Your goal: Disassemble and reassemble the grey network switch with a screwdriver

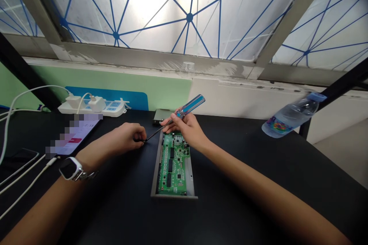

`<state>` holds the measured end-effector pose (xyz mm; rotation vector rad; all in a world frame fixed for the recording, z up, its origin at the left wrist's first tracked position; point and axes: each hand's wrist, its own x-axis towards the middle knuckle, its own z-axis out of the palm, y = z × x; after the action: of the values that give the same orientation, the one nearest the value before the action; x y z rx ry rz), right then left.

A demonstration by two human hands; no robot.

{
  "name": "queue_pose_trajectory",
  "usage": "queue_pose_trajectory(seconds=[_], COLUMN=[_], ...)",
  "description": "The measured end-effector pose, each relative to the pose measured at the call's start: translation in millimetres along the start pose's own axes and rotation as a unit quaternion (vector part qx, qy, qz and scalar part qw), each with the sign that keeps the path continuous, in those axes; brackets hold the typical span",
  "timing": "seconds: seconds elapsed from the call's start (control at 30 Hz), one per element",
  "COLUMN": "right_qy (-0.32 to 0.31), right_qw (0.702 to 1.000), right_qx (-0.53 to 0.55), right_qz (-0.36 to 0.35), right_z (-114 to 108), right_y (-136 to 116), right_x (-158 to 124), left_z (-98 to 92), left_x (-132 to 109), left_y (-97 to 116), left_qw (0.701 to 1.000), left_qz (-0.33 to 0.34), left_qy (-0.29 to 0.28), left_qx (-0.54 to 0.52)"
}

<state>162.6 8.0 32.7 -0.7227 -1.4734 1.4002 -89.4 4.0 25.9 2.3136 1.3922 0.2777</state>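
A green circuit board [174, 166] lies in a shallow grey metal case [156, 160] on the black table, in the middle of the view. My right hand [186, 128] is closed round a screwdriver [188, 108] with a clear blue handle, just above the board's far end. Its thin shaft slants down to the left. My left hand [128, 138], with a watch on the wrist, pinches at the screwdriver's tip on the table left of the case. Whatever small thing it pinches is too small to name.
A phone [74, 136] with a lit screen lies at the left, with white cables beside it. A white power strip [94, 107] with chargers sits at the back left. A plastic water bottle [290, 116] lies at the right table edge. A grey cover [161, 116] rests behind the case.
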Motion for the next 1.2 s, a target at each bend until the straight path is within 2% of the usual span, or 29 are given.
queue_pose_trajectory(seconds=[0.2,0.5,0.67,0.9,1.03,1.2], right_qy=[0.008,0.039,0.045,0.110,0.124,0.130], right_qw=[1.000,0.999,0.998,0.993,0.992,0.991], right_qx=[-0.006,0.019,0.020,0.001,0.001,0.017], right_qz=[-0.009,-0.025,-0.027,-0.044,-0.024,-0.037], right_z=[-5.0,-15.5,-15.9,-21.7,-21.8,-24.0], right_y=[-9.6,-19.3,-20.7,-24.5,-25.4,-24.4], right_x=[1.6,3.8,4.0,5.5,6.0,7.5], left_z=[4.6,3.1,6.4,4.3,4.5,4.2], left_x=[0.7,2.4,3.9,7.2,8.1,6.5], left_y=[-1.6,20.1,23.1,22.1,24.5,29.0], left_qw=[1.000,0.997,0.996,0.988,0.985,0.986], left_qz=[0.007,0.048,0.055,0.087,0.079,0.063], left_qy=[0.020,0.060,0.073,0.109,0.128,0.124], left_qx=[-0.003,-0.005,-0.021,-0.062,-0.087,-0.093])
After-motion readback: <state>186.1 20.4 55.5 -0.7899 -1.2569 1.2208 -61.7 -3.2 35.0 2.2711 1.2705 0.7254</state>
